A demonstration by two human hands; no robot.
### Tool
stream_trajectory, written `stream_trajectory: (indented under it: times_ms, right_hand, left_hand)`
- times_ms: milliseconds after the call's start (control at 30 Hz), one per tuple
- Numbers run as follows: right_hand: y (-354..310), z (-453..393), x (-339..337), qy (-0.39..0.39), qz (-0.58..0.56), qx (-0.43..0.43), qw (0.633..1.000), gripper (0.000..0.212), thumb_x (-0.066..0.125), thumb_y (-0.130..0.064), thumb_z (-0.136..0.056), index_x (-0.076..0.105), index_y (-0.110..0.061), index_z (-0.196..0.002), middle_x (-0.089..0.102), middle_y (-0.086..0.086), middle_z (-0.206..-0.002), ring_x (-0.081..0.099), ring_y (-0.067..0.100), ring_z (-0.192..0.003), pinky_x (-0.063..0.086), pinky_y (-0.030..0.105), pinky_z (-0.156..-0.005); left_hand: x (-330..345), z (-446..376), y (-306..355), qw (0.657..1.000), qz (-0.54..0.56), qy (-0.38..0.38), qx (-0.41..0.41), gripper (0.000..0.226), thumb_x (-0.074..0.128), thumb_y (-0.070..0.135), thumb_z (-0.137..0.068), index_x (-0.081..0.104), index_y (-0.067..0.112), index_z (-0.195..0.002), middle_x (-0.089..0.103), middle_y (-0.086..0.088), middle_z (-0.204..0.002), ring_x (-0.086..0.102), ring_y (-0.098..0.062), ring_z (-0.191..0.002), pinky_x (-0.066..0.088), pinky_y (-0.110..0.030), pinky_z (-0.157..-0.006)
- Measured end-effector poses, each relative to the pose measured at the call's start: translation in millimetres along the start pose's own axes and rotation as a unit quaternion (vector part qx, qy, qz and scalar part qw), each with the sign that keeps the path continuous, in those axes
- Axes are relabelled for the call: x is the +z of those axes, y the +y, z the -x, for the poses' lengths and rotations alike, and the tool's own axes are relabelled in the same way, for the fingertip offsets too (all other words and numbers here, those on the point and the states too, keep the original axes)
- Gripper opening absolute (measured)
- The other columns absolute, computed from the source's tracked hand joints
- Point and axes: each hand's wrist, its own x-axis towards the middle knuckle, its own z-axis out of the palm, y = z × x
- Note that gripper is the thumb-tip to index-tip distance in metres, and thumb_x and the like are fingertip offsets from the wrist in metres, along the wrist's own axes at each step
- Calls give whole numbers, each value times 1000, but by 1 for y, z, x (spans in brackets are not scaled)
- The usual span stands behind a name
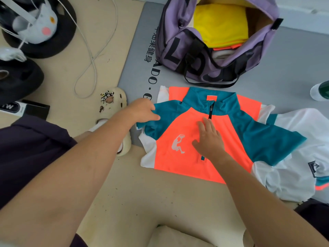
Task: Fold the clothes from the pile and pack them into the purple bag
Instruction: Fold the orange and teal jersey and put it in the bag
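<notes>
An orange, teal and white zip-neck shirt (179, 125) lies face up on the floor and mat edge. My left hand (142, 109) pinches its teal left sleeve near the shoulder. My right hand (210, 138) lies flat with straight fingers on the orange chest, just below the zipper. Behind the shirt stands the purple bag (178, 49), wide open, with a folded yellow garment (220, 27) and an orange edge inside. A white garment (302, 157) with a dark logo lies crumpled to the right, partly under the shirt's right sleeve.
A grey mat (138, 50) with black lettering lies under the bag. A cream clog (114, 102) sits left of the shirt. White cables (92, 56), black round objects and a plush toy (41, 24) lie at the far left. A white-green bottle (320, 91) is at the right edge.
</notes>
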Motion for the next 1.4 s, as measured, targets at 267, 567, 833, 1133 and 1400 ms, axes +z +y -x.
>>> stream_trajectory:
  times_ms: [267,567,833,1133,1400]
  right_hand:
    - [2,-8,-17,84,-266,49,959,25,53,-19,-95,63,3,-91,64,21,-96,58,38,-95,43,40,-81]
    - [-16,-15,3,91,-433,231,866,40,72,-20,-82,44,-9,-108,53,-1,-71,53,23,-67,34,28,-59]
    - [5,-14,3,156,-424,202,869,28,68,-8,-82,48,-17,-100,50,-8,-57,51,-2,-47,36,11,-44]
    - [23,-47,-18,59,-316,119,939,10,71,-16,-84,63,-11,-82,48,-12,-63,46,8,-60,31,21,-55]
    - [29,-44,-31,96,-353,181,913,18,64,-23,-88,49,-14,-89,64,4,-74,62,19,-49,48,27,-49]
  left_hand:
    - [20,-9,62,837,510,-194,-34,35,51,41,-99,60,9,-111,74,-7,-72,64,-18,-50,54,-25,-53]
    - [58,-25,36,957,276,85,-29,39,58,25,-90,50,34,-128,67,-11,-78,66,-24,-65,55,-36,-68]
    - [74,-43,31,975,112,191,-31,29,54,35,-97,50,24,-124,67,-4,-93,62,-28,-86,50,-37,-67]
    - [70,-51,23,973,167,155,-22,8,57,28,-95,59,24,-101,61,5,-80,59,-23,-80,47,-34,-67]
    - [74,-33,43,952,190,238,28,27,62,24,-90,57,21,-117,59,0,-93,58,-24,-87,48,-36,-71]
